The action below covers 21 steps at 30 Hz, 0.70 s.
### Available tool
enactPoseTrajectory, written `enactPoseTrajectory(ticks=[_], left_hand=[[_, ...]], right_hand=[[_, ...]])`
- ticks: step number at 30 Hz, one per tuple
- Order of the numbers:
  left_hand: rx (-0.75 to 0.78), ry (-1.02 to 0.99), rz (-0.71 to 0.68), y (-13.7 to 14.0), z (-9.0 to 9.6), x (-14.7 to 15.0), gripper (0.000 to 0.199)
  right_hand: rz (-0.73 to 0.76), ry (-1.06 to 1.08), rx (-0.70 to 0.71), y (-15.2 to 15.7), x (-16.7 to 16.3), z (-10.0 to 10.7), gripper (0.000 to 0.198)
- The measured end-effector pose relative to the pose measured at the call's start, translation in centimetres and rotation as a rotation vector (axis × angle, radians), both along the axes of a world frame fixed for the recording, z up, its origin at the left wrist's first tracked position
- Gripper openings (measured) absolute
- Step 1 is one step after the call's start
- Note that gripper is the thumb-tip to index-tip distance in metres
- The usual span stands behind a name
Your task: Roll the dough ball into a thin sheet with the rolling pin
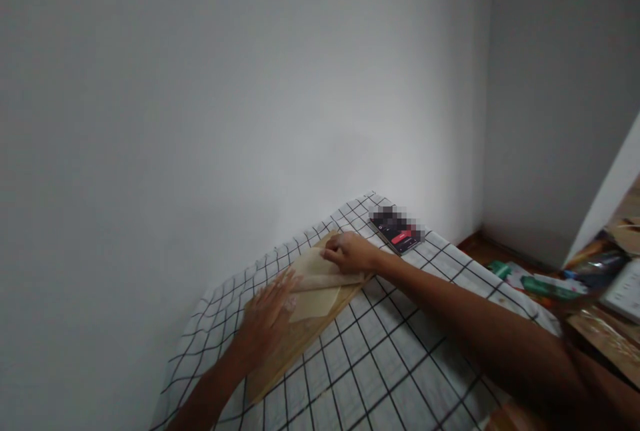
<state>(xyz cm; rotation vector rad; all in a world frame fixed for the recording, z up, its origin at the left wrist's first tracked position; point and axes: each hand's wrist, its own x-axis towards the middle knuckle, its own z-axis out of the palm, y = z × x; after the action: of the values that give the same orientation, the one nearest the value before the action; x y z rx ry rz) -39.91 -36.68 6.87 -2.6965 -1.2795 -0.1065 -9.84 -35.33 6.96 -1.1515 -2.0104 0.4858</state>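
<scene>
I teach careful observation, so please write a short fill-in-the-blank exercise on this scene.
1. Across the flat pale dough lies a ____.
2. The dough rests on a wooden ____.
3. The lines on the tablecloth are ____.
4. The phone lies nearer the ____ than the left hand.

Missing words: rolling pin; board; black; right hand.

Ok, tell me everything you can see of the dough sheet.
The dough sheet is pale cream, smooth-looking, rolled thin and flat, with a rounded far edge. It lies on the wooden board, a rolling pin across its middle, so it shows on both sides of the pin. The right hand is at its far right edge, fingers curled; whether they grip it is unclear. The left hand covers part of the left side.
</scene>
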Motion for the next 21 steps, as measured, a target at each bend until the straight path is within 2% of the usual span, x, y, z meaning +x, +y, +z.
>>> enactPoseTrajectory(ticks=[3, 6, 11, 15, 18, 21], left_hand=[[0.029, -0.012, -0.037, 0.5, 0.3, 1.7, 0.049], [0.075, -0.038, -0.036, 1.7, 0.3, 3.5, 0.046], [0.007, -0.18, -0.054, 2.9, -0.2, 5.9, 0.046], [0.084, -0.18, -0.064, 3.2, -1.8, 7.9, 0.049], [0.101, -0.088, -0.032, 4.8, -2.3, 9.1, 0.05], [0.056, -0.038, 0.004, 7.8, -1.9, 10.5, 0.051]], right_hand=[[0.079, -0.209, 0.055, -1.4, -1.1, 0.6, 0.041], [0.08, -0.402, 0.041, -1.9, -1.4, 0.9, 0.044], [0.09, -0.408, -0.081, -0.1, 2.2, 1.2, 0.034], [0.105, -0.405, -0.225, 1.2, 5.5, 1.1, 0.036], [0.042, -0.398, -0.252, 1.2, 5.8, 1.1, 0.04], [-0.047, -0.406, -0.224, 1.2, 5.3, 1.0, 0.04]])
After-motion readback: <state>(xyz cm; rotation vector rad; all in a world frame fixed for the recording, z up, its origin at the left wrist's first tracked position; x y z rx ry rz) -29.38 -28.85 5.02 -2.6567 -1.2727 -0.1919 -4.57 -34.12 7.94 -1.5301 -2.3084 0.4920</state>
